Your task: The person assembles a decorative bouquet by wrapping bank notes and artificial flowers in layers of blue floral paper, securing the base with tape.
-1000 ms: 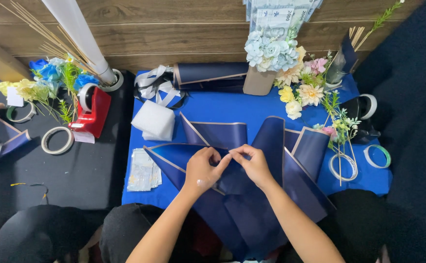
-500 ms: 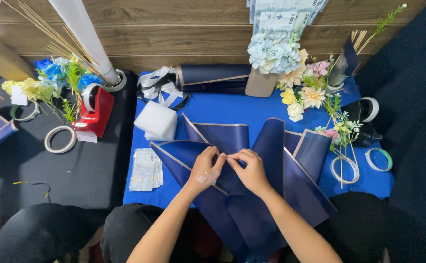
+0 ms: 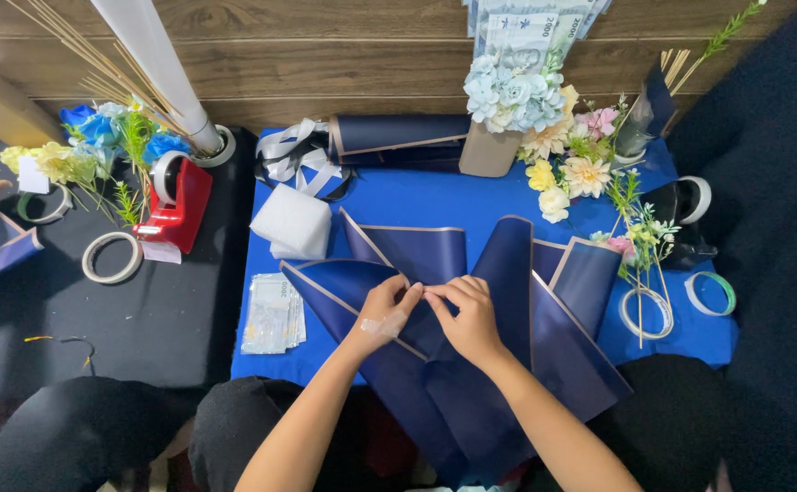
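Navy wrapping paper (image 3: 498,364) with a thin pale edge lies fanned in several folded sheets across the blue desk (image 3: 416,196), its lower end hanging over the near edge toward the person's lap. Both hands meet at the middle of the fan: the left hand (image 3: 386,312) and the right hand (image 3: 464,314) sit side by side on top of the sheets, fingertips touching, each pinching narrowly at the same fold of paper where the layers gather. A strip of clear tape (image 3: 382,324) clings to the back of the left hand. Pointed corners of the paper rise beyond the fingers toward the far side of the desk. Left of the paper, just beside it, lies a small stack of banknotes (image 3: 272,314), and farther back a white foam block (image 3: 293,223) with a tangle of white ribbon (image 3: 291,155) behind it. A roll of navy paper (image 3: 398,137) rests along the wooden wall. To the right stand pale blue and pastel flowers (image 3: 544,137), with tape rings (image 3: 642,312) near the desk's right edge. On the black surface at left sit a red tape dispenser (image 3: 178,205) and another tape ring (image 3: 111,258)
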